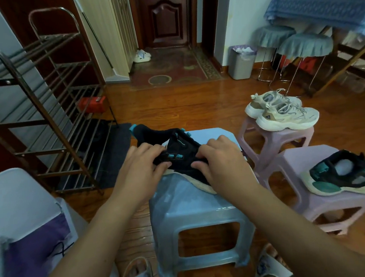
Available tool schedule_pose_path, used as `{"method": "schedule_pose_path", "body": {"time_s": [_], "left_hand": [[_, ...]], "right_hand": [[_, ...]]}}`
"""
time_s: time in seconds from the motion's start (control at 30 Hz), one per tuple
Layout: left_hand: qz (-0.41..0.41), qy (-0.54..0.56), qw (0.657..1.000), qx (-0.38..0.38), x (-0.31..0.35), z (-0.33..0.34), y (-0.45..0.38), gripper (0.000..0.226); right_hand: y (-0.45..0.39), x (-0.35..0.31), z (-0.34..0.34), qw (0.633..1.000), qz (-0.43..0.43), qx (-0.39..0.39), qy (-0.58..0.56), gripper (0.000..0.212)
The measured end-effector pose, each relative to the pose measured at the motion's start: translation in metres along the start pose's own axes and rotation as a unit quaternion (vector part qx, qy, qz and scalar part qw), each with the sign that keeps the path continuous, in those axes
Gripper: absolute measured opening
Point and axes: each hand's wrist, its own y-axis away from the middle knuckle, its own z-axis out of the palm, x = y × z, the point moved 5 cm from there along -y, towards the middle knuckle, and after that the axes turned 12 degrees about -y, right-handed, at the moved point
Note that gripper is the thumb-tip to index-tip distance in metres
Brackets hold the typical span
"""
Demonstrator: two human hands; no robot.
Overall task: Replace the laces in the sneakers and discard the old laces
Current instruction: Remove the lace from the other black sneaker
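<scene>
A black sneaker with teal eyelet loops and a pale sole lies on its side on the blue stool, and no lace shows in its eyelets. Its mate, a second black sneaker with teal patches and a cream sole, stands upright on the nearer pink stool, also without a visible lace. A pair of beige sneakers with pale laces sits on the farther pink stool, side by side.
</scene>
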Motion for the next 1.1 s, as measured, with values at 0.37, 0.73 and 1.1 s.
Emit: {"method": "schedule_pose_path", "body": {"time_s": [0.37, 0.73, 1.1], "left_hand": [[-0.02, -0.029, 0.999, 0.015, 0.005, -0.002, -0.004, 0.024], [-0.027, -0.028, 0.999, 0.01, 0.007, -0.002, 0.0, 0.022], [-0.02, -0.021, 1.0, 0.003, 0.003, -0.003, -0.004, 0.025]], "right_hand": [[0.063, 0.01, -0.021, 0.884, 0.011, -0.466, 0.039, 0.02], [0.003, -0.005, 0.012, 0.987, 0.139, -0.085, 0.01, 0.028], [0.058, -0.017, 0.013, 0.866, 0.137, -0.469, -0.108, 0.042]]}}
